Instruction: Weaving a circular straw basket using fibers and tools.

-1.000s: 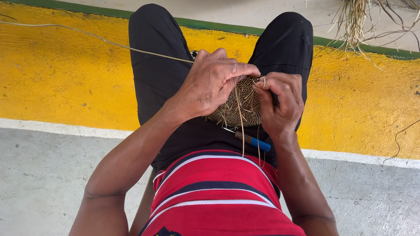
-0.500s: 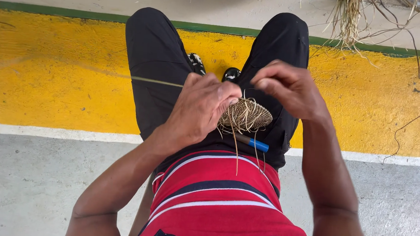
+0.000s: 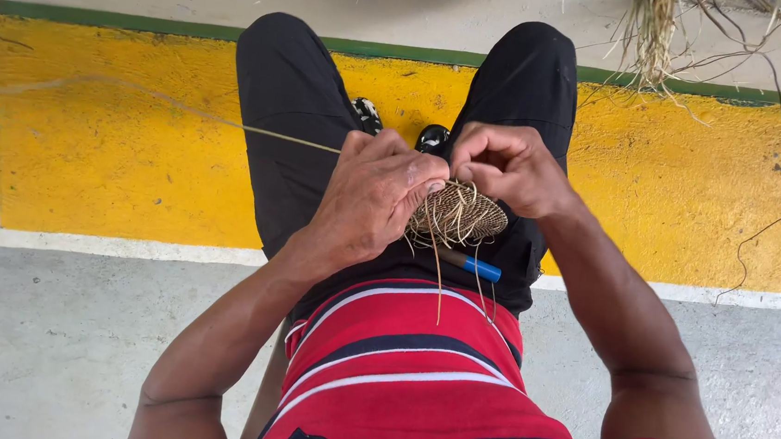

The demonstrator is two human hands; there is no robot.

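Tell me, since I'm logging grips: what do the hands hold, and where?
Both hold a small woven fibre disc in the lap: left hand covers its left edge, right hand pinches its top rim.

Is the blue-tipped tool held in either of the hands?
No. The blue-tipped tool lies on the lap under the woven piece, while the left hand and right hand both grip the weaving.

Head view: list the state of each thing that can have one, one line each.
left hand: closed over the woven disc's left edge, pinching it.
right hand: fingers pinched together at the disc's top edge.
woven disc: partly woven, loose fibre ends hanging from its rim, held over the lap.
long fibre strand: stretched out to the left from the left hand.
blue-tipped tool: lying on the lap under the disc, untouched.
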